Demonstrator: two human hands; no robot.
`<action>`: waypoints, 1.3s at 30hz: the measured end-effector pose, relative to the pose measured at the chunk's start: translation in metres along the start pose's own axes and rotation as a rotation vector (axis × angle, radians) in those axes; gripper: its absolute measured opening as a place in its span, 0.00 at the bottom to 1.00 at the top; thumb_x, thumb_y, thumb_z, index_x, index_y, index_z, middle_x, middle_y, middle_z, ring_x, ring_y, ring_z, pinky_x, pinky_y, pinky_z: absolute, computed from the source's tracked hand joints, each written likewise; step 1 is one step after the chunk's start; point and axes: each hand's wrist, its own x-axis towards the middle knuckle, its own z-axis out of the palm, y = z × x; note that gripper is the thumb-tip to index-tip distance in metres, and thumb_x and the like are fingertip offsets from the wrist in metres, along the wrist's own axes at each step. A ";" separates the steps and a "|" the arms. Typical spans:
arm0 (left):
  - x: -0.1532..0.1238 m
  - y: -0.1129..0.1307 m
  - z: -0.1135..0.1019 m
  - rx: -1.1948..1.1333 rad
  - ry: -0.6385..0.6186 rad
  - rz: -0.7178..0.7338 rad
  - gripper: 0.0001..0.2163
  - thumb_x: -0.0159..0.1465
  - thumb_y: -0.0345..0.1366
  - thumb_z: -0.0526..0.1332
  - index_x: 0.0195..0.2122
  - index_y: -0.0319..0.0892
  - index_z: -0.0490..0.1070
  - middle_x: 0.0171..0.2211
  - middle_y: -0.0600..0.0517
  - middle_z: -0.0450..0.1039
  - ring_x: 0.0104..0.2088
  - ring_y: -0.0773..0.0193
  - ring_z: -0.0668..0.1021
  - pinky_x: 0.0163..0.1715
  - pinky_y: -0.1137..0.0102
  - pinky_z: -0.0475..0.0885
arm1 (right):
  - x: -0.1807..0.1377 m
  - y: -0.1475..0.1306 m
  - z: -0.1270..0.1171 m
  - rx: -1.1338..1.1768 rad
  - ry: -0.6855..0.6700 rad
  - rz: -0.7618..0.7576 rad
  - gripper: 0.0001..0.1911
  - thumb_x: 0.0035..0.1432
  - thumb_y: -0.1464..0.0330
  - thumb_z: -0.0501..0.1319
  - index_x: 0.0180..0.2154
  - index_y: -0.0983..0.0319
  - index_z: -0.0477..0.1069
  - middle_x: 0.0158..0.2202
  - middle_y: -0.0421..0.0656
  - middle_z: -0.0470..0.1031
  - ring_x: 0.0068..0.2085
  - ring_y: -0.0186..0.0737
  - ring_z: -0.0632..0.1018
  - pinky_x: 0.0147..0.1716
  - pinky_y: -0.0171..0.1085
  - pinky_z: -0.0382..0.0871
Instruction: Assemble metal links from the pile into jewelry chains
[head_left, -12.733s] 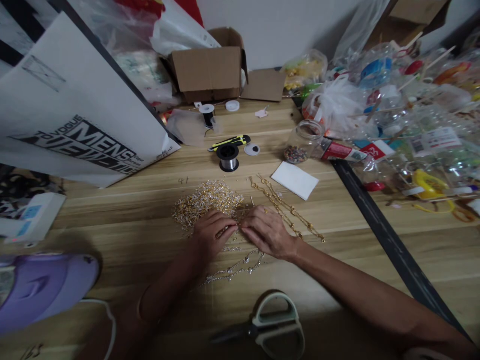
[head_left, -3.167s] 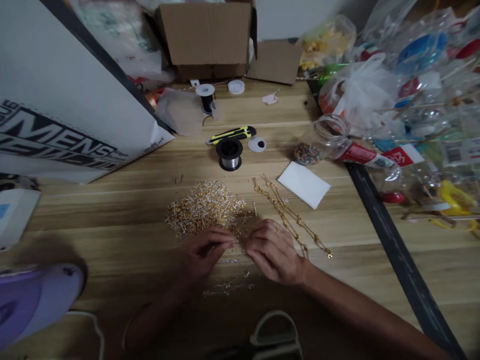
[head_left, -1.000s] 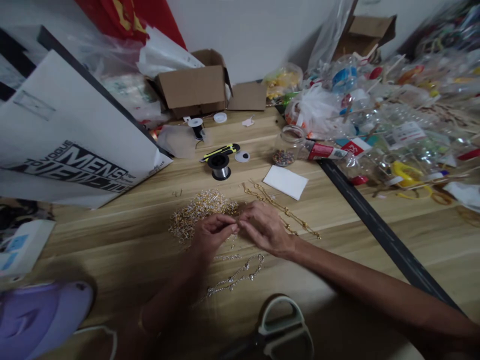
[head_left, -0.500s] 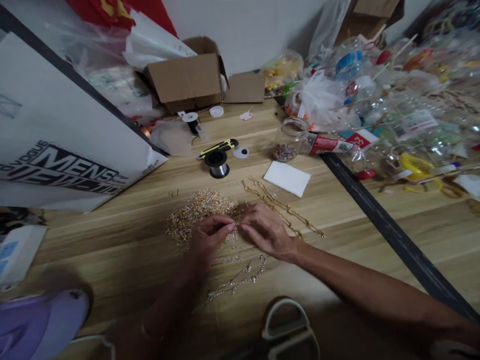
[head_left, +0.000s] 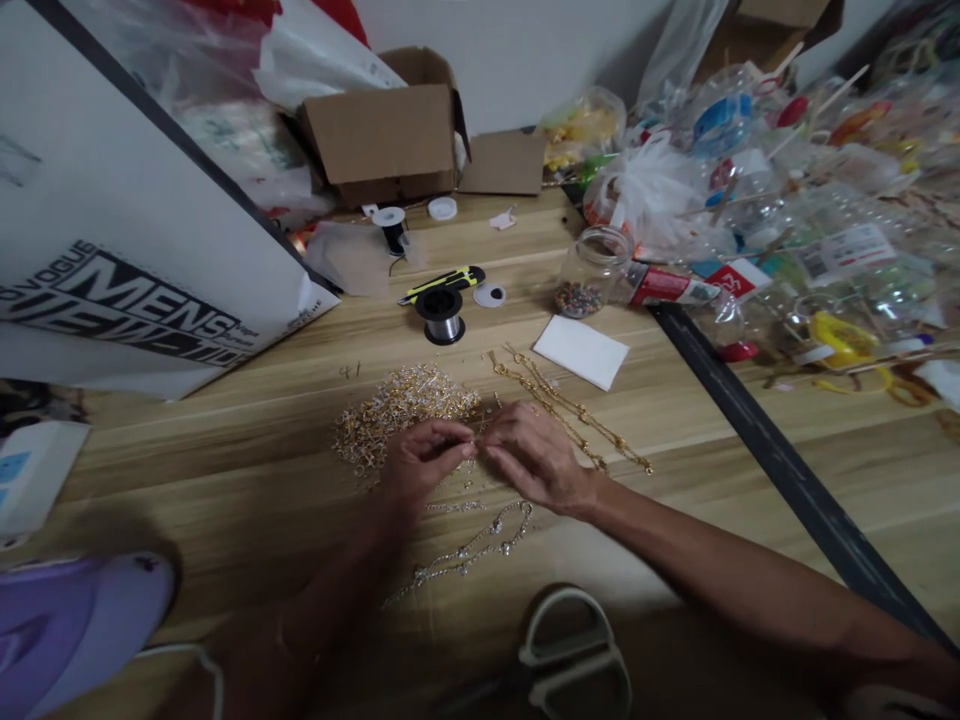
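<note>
Thumb and forefinger of my left hand (head_left: 429, 460) are pinched together at the right edge of a pile of small gold and silver jewelry pieces (head_left: 405, 405). My right hand (head_left: 536, 458) is also closed in a pinch, its fingertips almost meeting the left ones. Whatever lies between the fingertips is too small to make out. Gold chains (head_left: 577, 412) lie just beyond my right hand. Nearer to me, a silver chain with small charms (head_left: 480, 548) rests on the wooden table (head_left: 330, 540).
Scissors (head_left: 574, 655) lie at the front edge. Behind the pile stand a wire spool (head_left: 441, 318), a yellow-black cutter (head_left: 442, 284), a white card (head_left: 581, 350) and a jar of beads (head_left: 592, 272). Plastic bottles and bags (head_left: 810, 220) crowd the right; a white box (head_left: 142, 220) stands left.
The camera view has shifted slightly, so the table things appear a little higher and those at the back further right. Both hands keep their pinch in nearly the same place.
</note>
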 end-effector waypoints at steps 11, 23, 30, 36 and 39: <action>-0.006 0.003 0.004 0.166 0.102 0.180 0.08 0.50 0.30 0.66 0.32 0.38 0.73 0.28 0.51 0.78 0.30 0.66 0.80 0.35 0.73 0.77 | -0.002 0.002 -0.001 -0.060 -0.040 -0.031 0.02 0.59 0.72 0.57 0.36 0.63 0.67 0.33 0.44 0.74 0.36 0.39 0.72 0.36 0.40 0.65; -0.006 -0.004 0.002 0.360 0.093 0.444 0.07 0.54 0.26 0.64 0.34 0.40 0.73 0.30 0.54 0.77 0.31 0.69 0.80 0.36 0.75 0.78 | 0.000 0.001 -0.003 -0.091 -0.044 -0.049 0.02 0.60 0.72 0.56 0.35 0.63 0.67 0.31 0.44 0.73 0.35 0.38 0.71 0.35 0.39 0.64; -0.006 -0.008 0.002 0.347 0.083 0.451 0.08 0.54 0.25 0.63 0.35 0.40 0.73 0.31 0.54 0.76 0.31 0.70 0.80 0.37 0.76 0.78 | 0.001 0.000 -0.003 -0.116 -0.072 -0.060 0.02 0.61 0.72 0.56 0.35 0.63 0.67 0.33 0.43 0.74 0.37 0.39 0.72 0.36 0.40 0.64; -0.006 -0.012 0.001 0.358 0.067 0.472 0.08 0.55 0.25 0.62 0.36 0.41 0.73 0.31 0.55 0.76 0.32 0.71 0.80 0.37 0.76 0.78 | 0.000 0.000 -0.002 -0.135 -0.075 -0.060 0.01 0.60 0.72 0.57 0.36 0.63 0.67 0.34 0.43 0.74 0.38 0.39 0.71 0.37 0.41 0.64; -0.006 -0.012 0.000 0.388 0.061 0.483 0.08 0.56 0.26 0.62 0.37 0.41 0.73 0.32 0.53 0.76 0.32 0.70 0.80 0.37 0.76 0.78 | 0.000 0.000 -0.001 -0.142 -0.089 -0.065 0.01 0.60 0.72 0.57 0.35 0.63 0.67 0.34 0.43 0.74 0.38 0.39 0.71 0.37 0.41 0.64</action>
